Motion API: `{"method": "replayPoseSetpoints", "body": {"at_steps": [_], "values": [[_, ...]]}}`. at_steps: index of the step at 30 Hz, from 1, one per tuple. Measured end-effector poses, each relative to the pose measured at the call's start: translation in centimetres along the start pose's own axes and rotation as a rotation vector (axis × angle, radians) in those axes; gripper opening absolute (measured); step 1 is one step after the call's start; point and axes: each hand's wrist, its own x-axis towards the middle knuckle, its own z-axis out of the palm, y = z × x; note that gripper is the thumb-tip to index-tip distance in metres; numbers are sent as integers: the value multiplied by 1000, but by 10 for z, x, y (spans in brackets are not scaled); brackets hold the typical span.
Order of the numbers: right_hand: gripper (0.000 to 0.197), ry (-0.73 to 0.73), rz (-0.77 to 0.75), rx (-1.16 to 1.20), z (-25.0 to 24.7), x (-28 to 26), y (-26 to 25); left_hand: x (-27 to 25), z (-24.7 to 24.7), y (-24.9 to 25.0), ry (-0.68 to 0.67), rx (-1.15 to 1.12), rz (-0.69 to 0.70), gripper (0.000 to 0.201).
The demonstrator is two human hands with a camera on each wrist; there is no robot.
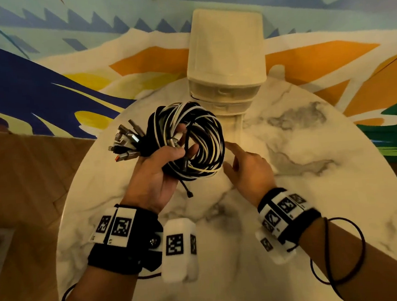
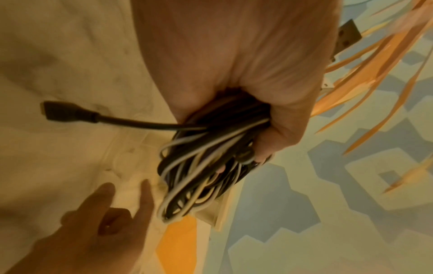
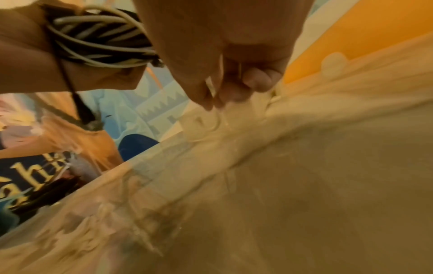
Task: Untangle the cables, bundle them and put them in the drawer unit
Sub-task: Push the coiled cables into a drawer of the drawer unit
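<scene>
My left hand [image 1: 179, 149] grips a coiled bundle of black and white cables [image 1: 198, 136] a little above the marble table [image 1: 314, 188]. Several metal plugs [image 1: 125, 144] fan out to the left of its fist. One black cable end [image 1: 189, 193] hangs loose below the coil, and its plug [image 2: 63, 111] shows in the left wrist view. My right hand [image 1: 229, 156] is just right of the coil, index finger stretched toward it, holding nothing. The cream drawer unit [image 1: 225, 53] stands right behind the bundle. In the right wrist view the bundle [image 3: 100, 42] shows at top left.
The round table has bare marble to the right and toward me. Its edge curves close on the left, with wooden floor [image 1: 23, 176] below. A painted wall [image 1: 43, 67] rises behind the drawer unit. The unit's lower drawers [image 1: 223, 92] face me.
</scene>
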Motion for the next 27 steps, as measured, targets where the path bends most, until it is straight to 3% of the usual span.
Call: {"method": "replayPoseSetpoints", "body": {"at_steps": [3, 7, 10, 12, 14, 16, 18, 22, 25, 27], "values": [[25, -21, 38, -25, 0, 0, 13, 10, 13, -1, -14, 4, -20, 67], [24, -57, 18, -57, 7, -22, 18, 24, 27, -1, -49, 4, -14, 62], [22, 51, 6, 68, 6, -41, 12, 33, 34, -4, -81, 3, -15, 57], [40, 67, 30, 320, 5, -54, -3, 37, 35, -8, -96, -1, -32, 54], [53, -175, 250, 796, 2, -55, -22, 39, 35, -14, -111, -19, -61, 56], [52, -334, 426, 1233, -6, -43, -36, 38, 34, -21, -112, -25, -94, 49], [45, -286, 505, 1473, -13, -28, -41, 36, 33, -27, -118, -19, -112, 37], [49, -166, 595, 1685, -22, -11, -32, 46, 24, -35, -88, -31, -130, 36], [62, -202, 739, 1677, -26, -4, -22, 56, 15, -46, -26, 0, -146, 37], [59, -260, 789, 1593, -30, 0, -17, 59, 11, -55, 3, 68, -159, 35]]}}
